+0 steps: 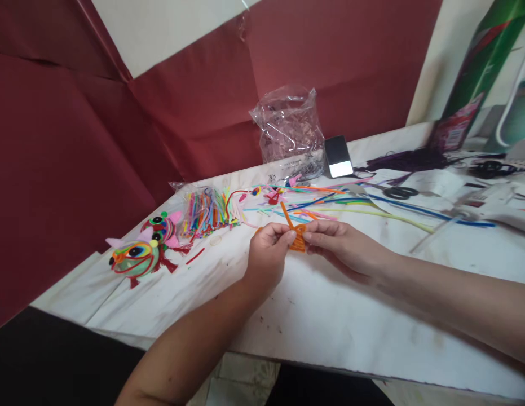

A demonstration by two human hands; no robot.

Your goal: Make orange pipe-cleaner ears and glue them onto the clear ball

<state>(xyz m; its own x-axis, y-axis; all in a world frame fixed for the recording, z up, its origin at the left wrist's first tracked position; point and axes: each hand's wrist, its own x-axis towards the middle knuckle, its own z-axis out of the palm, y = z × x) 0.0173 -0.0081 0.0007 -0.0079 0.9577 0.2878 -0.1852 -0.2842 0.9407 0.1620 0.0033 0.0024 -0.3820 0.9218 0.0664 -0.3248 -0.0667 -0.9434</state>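
Over the white marbled table, both hands meet on a small orange pipe cleaner piece (298, 242), bent into close rows. My left hand (270, 242) pinches its left side between thumb and fingers. My right hand (330, 239) grips the right side the same way. A straight orange end sticks up and leftward from between the fingers. Part of the piece is hidden behind the fingertips. Loose pipe cleaners (397, 221) in blue, yellow, pink and orange lie just beyond the hands.
Left of the hands stand decorated figures (135, 256) with red tassels and a bag of colourful pipe cleaners (209, 211). A short red pipe cleaner (195, 256) lies near them. Farther back are a clear plastic bag (290, 129), a phone (338, 157) and black-handled scissors (400, 192).
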